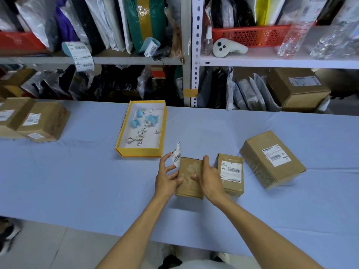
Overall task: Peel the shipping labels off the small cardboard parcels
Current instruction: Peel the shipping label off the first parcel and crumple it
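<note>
Pinched between the left hand [167, 175]'s fingertips, a peeled label [177, 154] curls up clear of the small parcel [190, 178], whose top looks bare; the right hand [208, 176] clasps that parcel's right edge. Just beside it, a second small parcel [231, 174] still wears its label, as does the larger box [272, 158]. Crumpled scraps lie in the yellow tray [142, 152]; labelled boxes at far left [38, 122] wait
</note>
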`<act>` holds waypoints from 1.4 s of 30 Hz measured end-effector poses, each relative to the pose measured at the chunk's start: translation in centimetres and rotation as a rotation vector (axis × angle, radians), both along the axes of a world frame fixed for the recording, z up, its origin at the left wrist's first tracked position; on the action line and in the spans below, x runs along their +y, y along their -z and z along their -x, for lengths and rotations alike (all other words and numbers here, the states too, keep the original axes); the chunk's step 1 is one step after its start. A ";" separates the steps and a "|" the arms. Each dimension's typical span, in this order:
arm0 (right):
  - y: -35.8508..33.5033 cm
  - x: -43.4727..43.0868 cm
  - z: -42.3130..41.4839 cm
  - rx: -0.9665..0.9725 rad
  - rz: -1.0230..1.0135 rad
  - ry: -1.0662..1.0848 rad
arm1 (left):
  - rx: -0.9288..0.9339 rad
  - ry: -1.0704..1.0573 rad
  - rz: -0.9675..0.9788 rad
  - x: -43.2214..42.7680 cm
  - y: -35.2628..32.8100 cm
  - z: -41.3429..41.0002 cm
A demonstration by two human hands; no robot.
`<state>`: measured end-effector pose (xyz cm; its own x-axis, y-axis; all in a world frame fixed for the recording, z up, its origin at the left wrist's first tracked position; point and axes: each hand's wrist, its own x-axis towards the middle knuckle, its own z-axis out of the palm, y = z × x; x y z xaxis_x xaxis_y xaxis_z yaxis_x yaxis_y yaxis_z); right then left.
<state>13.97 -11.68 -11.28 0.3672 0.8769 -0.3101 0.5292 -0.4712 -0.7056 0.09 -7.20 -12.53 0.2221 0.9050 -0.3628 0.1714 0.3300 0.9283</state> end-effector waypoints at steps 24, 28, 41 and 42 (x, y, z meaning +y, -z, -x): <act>0.7 2.2 -0.7 -0.135 0.035 -0.026 | -0.012 -0.034 0.013 0.4 0.9 0.9; 0.5 1.3 -1.5 -0.223 0.157 -0.265 | -0.005 -0.049 0.015 0.5 0.7 0.7; 1.5 2.5 -2.0 -0.187 -0.004 -0.115 | 0.004 -0.018 0.000 0.5 0.1 0.4; 1.5 2.6 -2.2 -0.192 -0.014 -0.108 | 0.008 -0.013 -0.007 0.5 0.0 0.4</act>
